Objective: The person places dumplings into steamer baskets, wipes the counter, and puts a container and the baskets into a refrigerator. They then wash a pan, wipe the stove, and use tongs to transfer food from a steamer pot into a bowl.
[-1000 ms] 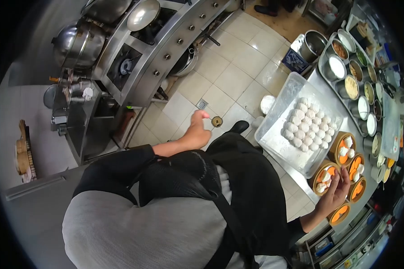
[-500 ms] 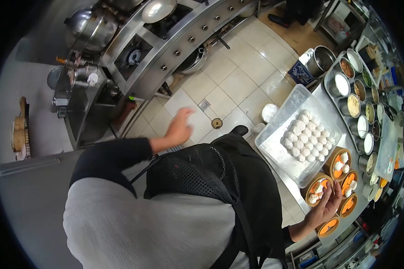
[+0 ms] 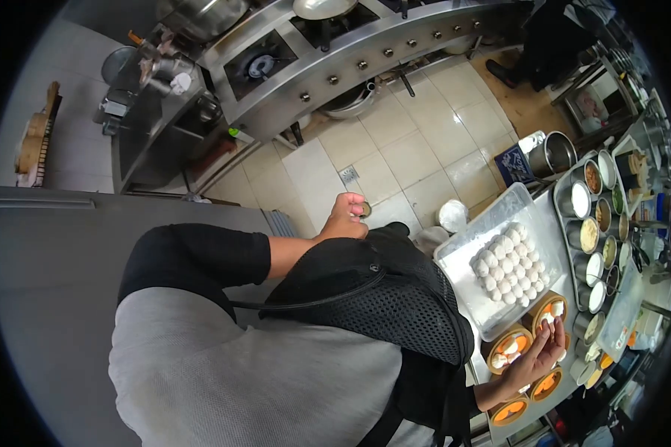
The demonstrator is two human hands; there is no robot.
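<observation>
Two hands: both in view, bare, held well apart on either side of the body.
Right hand: reaches over the bamboo baskets, fingers long and slightly bent, tips above the rim of the upper basket. Contact and any item between the fingers cannot be told, as the palm is turned away.
Left hand: loosely curled above the floor, beside a round drain cover in the view. No item seen in it; whether it is clenched cannot be told.
Bamboo baskets: grouped on the worktop, on the person's right. Five can be made out, one mostly hidden behind the right hand.
Basket contents: orange slices in the two lowest; orange slices with white pieces in the left-hand and upper ones.
Governing relation: baskets lie under and around the right hand, clearly the nearer; the left is far off across the body. Baskets are round, with no long axis.
Plastic tray: just beyond the baskets, set at a slant, holding white dough balls packed in rows.
Metal tubs: ranked to the right of the tray, holding various fillings.
Stove: across the floor, well apart from both hands.
</observation>
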